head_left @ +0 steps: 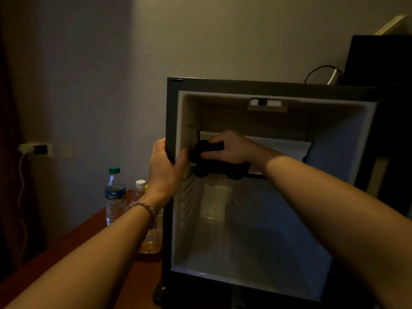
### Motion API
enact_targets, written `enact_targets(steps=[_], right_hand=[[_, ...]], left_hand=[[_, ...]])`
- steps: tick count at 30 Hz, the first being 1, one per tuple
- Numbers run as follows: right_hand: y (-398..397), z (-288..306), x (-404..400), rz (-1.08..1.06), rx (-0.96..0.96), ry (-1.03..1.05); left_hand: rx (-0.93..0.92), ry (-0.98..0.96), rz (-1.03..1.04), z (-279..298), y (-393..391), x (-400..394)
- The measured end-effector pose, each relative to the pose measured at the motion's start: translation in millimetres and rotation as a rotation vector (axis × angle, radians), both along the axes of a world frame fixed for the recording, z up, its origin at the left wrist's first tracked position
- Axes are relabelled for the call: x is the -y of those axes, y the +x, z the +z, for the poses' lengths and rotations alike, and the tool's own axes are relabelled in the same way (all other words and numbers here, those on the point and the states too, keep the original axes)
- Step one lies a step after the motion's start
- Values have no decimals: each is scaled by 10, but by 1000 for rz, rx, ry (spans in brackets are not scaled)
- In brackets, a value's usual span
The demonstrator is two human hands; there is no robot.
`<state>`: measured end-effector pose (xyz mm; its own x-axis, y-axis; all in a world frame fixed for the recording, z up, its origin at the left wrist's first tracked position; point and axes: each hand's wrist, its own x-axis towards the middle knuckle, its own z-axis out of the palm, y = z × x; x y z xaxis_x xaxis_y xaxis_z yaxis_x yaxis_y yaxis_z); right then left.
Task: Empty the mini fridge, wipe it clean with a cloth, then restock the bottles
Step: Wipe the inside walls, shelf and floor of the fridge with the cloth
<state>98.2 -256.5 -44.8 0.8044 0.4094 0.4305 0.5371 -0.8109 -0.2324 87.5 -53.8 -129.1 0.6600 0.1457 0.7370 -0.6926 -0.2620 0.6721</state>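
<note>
Far left: white wall socket with a dark plug (pixel 40 149) and a white cord hanging down, not my concern. On the reddish-brown wooden table (pixel 73 237) stands a clear plastic water bottle with a green cap and blue label (pixel 114 196), upright. Just right of it, a clear bottle with a white cap and amber liquid (pixel 146 219), partly hidden behind my wrist; a bit of yellow shows behind it, can't tell what. Bottles are out, so emptying looks done.

My left hand (pixel 163 169) grips the left front edge of the black mini fridge with the pale plastic interior (pixel 256 230), fingers round the frame and thumb inside, bracing it. Woven pink-white bracelet (pixel 145 207) on that wrist.

My right hand (pixel 229 147) is inside, fingers curled round a bunched dark cloth (pixel 219 166), pressing it on the front left end of the pale shelf (pixel 283 143), close to the left wall. Wiping step in hand, I judge; lower compartment looks bare.

Handling: cloth is soft and limp, light, so keep it wadded in the palm or it'll drag and flop. Shelf probably thin and may lift, so press moderately. Bottles later: full ones fairly heavy, smooth plastic, maybe slippery; take them round the body mid-height, not the cap.

Top right: black box (pixel 379 59) with cables on the fridge.
</note>
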Motion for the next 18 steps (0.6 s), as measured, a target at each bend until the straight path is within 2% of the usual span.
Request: enact_targets(steps=[3, 6, 8, 10, 11, 12, 14, 16, 18], right_hand=[[-107, 9, 99, 2, 28, 3], [-202, -3, 336, -92, 98, -106], [-277, -38, 552, -175, 126, -108], [-342, -74, 730, -222, 167, -108], [-355, -89, 794, -235, 191, -130], [-363, -101, 829, -250, 204, -157], [-362, -136, 856, -273, 204, -193], [-364, -180, 859, -276, 192, -245], [-371, -216, 846, -270, 159, -283]], left_hand=[[61, -57, 68, 7, -77, 47], [259, -55, 116, 73, -155, 103], [443, 69, 179, 111, -216, 170], [659, 330, 208, 109, -240, 274], [704, 479, 165, 96, -242, 343], [647, 615, 87, 87, -247, 412], [379, 780, -2, 74, -189, 524], [202, 820, 68, 75, -46, 599], [136, 875, 141, 92, 71, 649]])
